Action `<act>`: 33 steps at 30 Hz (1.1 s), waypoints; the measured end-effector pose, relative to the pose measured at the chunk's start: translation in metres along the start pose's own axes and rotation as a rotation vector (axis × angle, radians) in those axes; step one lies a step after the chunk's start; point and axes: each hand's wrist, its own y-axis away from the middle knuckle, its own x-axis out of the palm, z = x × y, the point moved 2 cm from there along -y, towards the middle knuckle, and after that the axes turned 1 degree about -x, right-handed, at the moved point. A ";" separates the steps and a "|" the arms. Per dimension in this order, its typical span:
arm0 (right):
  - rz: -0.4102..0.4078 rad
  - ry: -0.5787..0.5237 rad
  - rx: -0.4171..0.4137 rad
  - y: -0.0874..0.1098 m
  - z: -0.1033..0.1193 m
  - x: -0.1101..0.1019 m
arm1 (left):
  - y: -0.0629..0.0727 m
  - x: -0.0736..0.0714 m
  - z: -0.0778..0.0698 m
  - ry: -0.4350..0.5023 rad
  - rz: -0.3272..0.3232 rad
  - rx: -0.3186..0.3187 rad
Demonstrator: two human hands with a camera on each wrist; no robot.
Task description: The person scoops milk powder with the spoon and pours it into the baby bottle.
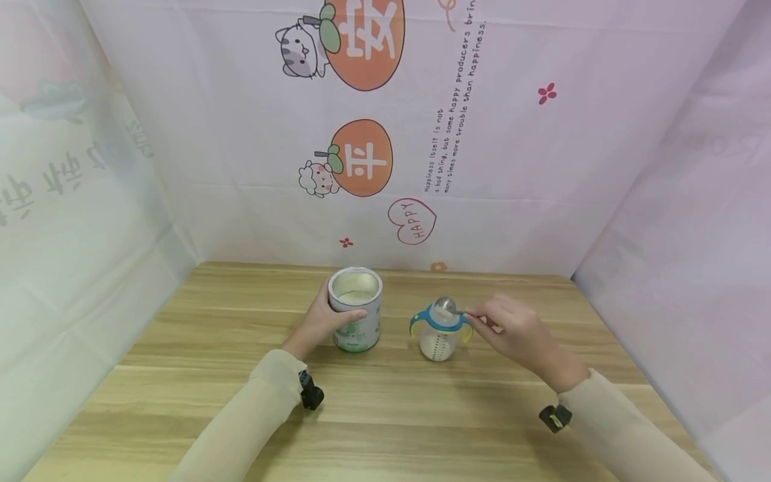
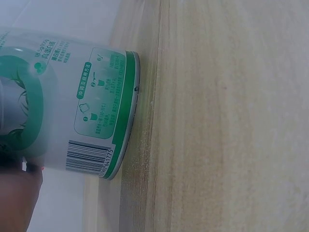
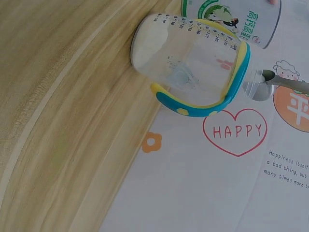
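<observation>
My left hand (image 1: 319,323) grips the side of an open milk powder can (image 1: 366,328), its thumb across the front. Pale powder shows inside the can, below the rim. In the left wrist view, the can's barcode and green base band (image 2: 124,111) face the camera. Right of the can, a clear baby bottle (image 1: 438,346) stands upright without a cap, with white powder in its bottom. Blue-and-yellow handles (image 3: 231,92) ring its neck. My right hand (image 1: 517,331) pinches a metal spoon (image 1: 446,305), whose bowl is right at the bottle's mouth.
Both items stand on a wood-grain table (image 1: 385,415), toward its back edge. A printed white cloth (image 1: 494,227) hangs behind it, and cloth also lines the left and right sides. Each wrist wears a small black camera (image 1: 312,395).
</observation>
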 end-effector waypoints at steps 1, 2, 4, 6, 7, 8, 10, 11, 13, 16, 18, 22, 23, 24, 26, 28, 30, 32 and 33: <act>-0.008 0.001 -0.012 -0.001 0.001 0.000 | 0.000 0.000 0.000 -0.001 -0.001 -0.001; -0.013 0.002 -0.021 -0.001 0.001 0.001 | 0.000 0.000 -0.001 0.000 -0.001 -0.002; -0.016 0.008 -0.042 -0.002 0.002 0.001 | 0.001 -0.001 -0.001 0.000 -0.001 -0.004; -0.016 0.018 -0.065 -0.002 0.003 0.001 | 0.001 -0.001 -0.001 0.000 0.001 -0.008; -0.015 0.021 -0.076 -0.003 0.004 0.002 | 0.001 -0.001 -0.001 -0.001 0.002 -0.008; -0.011 0.028 -0.085 -0.003 0.004 0.002 | 0.001 -0.001 -0.001 -0.003 0.002 -0.008; -0.007 0.039 -0.101 -0.003 0.005 0.002 | 0.001 -0.001 -0.001 -0.009 0.002 -0.007; -0.005 0.045 -0.105 -0.003 0.006 0.002 | 0.001 -0.001 -0.001 -0.009 0.003 -0.006; 0.000 0.048 -0.112 -0.004 0.007 0.002 | 0.001 -0.001 -0.001 -0.010 0.001 -0.005; 0.003 0.054 -0.116 -0.004 0.007 0.002 | 0.001 -0.001 -0.001 -0.011 -0.001 -0.012; -0.003 0.058 -0.114 -0.003 0.006 0.002 | 0.001 -0.001 -0.001 -0.013 -0.002 -0.017; -0.018 0.053 -0.096 -0.002 0.005 0.001 | 0.001 -0.001 -0.001 -0.007 0.000 -0.017; -0.021 0.047 -0.088 -0.002 0.004 0.001 | 0.001 -0.001 -0.001 -0.005 0.001 -0.014; -0.026 0.043 -0.079 -0.001 0.004 0.001 | 0.001 -0.001 -0.001 -0.004 0.001 -0.014; -0.034 0.035 -0.057 -0.001 0.003 0.000 | 0.000 -0.001 -0.001 -0.001 0.000 -0.012; -0.038 0.026 -0.027 0.000 0.001 -0.001 | 0.000 -0.001 0.000 0.002 0.001 -0.010; -0.038 0.019 0.009 0.001 0.000 -0.002 | 0.000 -0.001 0.000 0.007 0.002 -0.008; -0.036 0.013 0.047 0.002 -0.002 -0.003 | 0.000 -0.001 0.001 0.009 0.004 -0.007; -0.036 0.013 0.067 0.002 -0.003 -0.004 | 0.000 -0.001 0.001 0.011 0.005 -0.006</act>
